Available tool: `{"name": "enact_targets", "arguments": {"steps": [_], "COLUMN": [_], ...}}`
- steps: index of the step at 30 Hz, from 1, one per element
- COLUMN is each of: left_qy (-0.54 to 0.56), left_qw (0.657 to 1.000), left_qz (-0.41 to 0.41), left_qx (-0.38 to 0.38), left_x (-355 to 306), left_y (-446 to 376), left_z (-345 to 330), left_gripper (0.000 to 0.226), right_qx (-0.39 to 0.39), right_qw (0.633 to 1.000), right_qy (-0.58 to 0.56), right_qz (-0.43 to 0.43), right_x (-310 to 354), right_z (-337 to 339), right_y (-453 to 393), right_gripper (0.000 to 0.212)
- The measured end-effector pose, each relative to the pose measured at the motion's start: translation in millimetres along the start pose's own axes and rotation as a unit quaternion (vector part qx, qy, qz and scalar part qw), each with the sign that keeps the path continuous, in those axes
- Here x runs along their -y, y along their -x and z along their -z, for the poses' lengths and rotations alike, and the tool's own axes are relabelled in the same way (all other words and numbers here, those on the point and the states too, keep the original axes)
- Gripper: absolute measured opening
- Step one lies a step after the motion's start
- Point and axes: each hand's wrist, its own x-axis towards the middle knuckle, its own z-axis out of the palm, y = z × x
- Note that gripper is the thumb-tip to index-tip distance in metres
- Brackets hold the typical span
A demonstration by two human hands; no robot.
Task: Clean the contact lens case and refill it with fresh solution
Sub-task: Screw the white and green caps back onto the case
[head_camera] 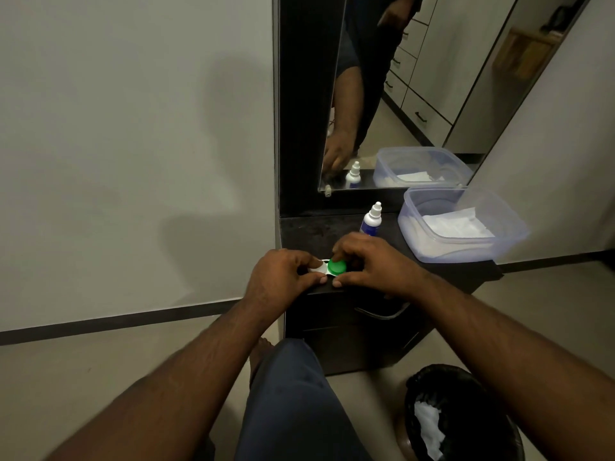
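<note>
- I have the small white plastic contact lens case (317, 267) at the front edge of the dark table (309, 232), pinned between both hands.
- My left hand (279, 277) pinches the white end of the case, thumb and curled fingers on either side of it.
- My right hand (372, 261) is curled over the round green screw cap (336, 266), fingertips on its rim, thumb lying along the table edge below it; I judge this a twisting grip.
- Both forearms reach in from below and converge on the case, wrists low.
- Risk: the case sits right at the edge, so a slip while turning could send it or the cap to the floor, perhaps into the black-lined waste bin (462, 414).
- Risk: if old liquid is inside, a jerked cap could spill it.
- The white squeeze bottle of solution with a blue label (371, 219) stands just behind my right hand, and a careless wrist could knock it over; the clear plastic tub holding white tissue (462, 224) sits beyond.
</note>
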Motion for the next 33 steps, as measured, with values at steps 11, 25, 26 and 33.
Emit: {"name": "enact_targets", "arguments": {"steps": [11,25,26,33], "left_qy": [0.004,0.005,0.004,0.009], "left_qw": [1.000,1.000,1.000,1.000], "left_qz": [0.003,-0.007,-0.007,0.003], "left_qx": [0.003,0.000,-0.001,0.005], "left_x": [2,2,2,1], "left_y": [-1,0,0,0], "left_z": [-2,0,0,-1], "left_gripper": [0.037,0.035,0.035,0.036], "right_qx": [0.038,0.071,0.073,0.018], "right_qw": [0.998,0.988,0.994,0.992], "right_qy": [0.041,0.133,0.086,0.120], "right_qz": [-0.012,-0.021,-0.011,-0.036], "right_x": [2,10,9,6], "right_z": [6,14,15,5], "right_y": [-9,-2,-1,-4], "right_gripper": [0.038,0.059,0.059,0.035]}}
